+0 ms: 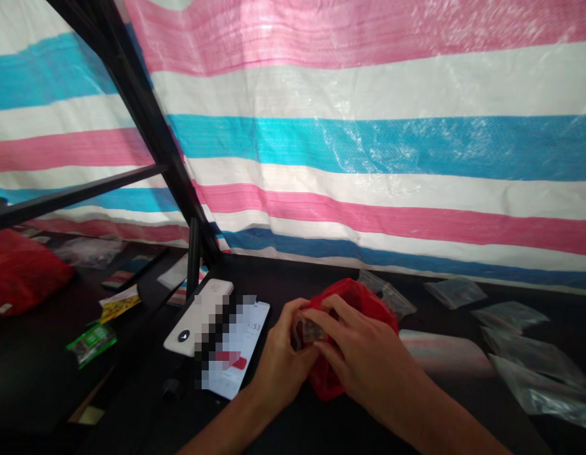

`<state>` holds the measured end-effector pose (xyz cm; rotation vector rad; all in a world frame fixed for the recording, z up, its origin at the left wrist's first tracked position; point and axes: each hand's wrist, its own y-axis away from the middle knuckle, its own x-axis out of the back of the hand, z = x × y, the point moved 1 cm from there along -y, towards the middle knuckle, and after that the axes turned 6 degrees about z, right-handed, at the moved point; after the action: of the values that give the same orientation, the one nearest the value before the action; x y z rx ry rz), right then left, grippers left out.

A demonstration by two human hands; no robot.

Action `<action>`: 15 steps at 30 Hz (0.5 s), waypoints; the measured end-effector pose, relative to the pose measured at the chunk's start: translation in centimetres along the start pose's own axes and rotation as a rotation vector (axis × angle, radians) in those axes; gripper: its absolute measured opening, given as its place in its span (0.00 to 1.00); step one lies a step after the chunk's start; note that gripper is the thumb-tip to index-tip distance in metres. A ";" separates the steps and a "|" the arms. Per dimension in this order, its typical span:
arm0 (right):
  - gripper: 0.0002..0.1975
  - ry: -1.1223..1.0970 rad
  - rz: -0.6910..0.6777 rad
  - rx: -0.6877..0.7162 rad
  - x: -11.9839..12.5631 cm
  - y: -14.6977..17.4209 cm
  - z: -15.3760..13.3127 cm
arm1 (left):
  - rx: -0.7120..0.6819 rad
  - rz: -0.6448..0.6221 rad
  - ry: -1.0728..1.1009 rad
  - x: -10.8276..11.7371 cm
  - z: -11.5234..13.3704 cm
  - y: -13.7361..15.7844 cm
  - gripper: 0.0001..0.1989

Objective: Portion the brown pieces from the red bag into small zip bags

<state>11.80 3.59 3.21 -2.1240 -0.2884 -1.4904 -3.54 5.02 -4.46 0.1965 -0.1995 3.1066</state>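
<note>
In the head view, my left hand and my right hand meet over a red bag on the black table. Between their fingers is a small clear plastic bag, and both hands are closed on it. What the clear bag contains is too blurred to make out. The red bag is partly hidden behind my right hand. Left of my hands lies a phone with its screen lit, touching or close beside a white power bank; part of both is pixelated.
Several clear zip bags lie along the right side. A shiny pale flat object rests behind my right wrist. Green and yellow wrappers sit at left, near a large red bag. A black frame post stands before striped sheeting.
</note>
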 end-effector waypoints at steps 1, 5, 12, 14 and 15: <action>0.21 0.049 0.018 0.052 -0.2 0.0 -0.2 | 0.000 -0.001 0.003 0.0 0.0 0.0 0.27; 0.22 0.112 0.089 0.193 -0.5 -0.1 -0.3 | -0.013 0.018 0.019 -0.2 0.4 0.1 0.24; 0.20 0.041 0.125 0.073 1.0 -0.5 1.5 | -0.024 0.032 -0.023 -0.2 0.7 -0.1 0.18; 0.16 0.018 0.101 0.021 2.0 -0.4 2.2 | -0.037 0.040 -0.043 -0.2 0.5 -0.2 0.17; 0.14 0.003 0.060 0.001 2.5 -0.4 2.4 | -0.045 0.041 -0.049 -0.2 0.4 -0.2 0.16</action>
<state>14.54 4.88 5.03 -2.1109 -0.2217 -1.4590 -3.24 5.13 -4.05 0.2711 -0.2776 3.1368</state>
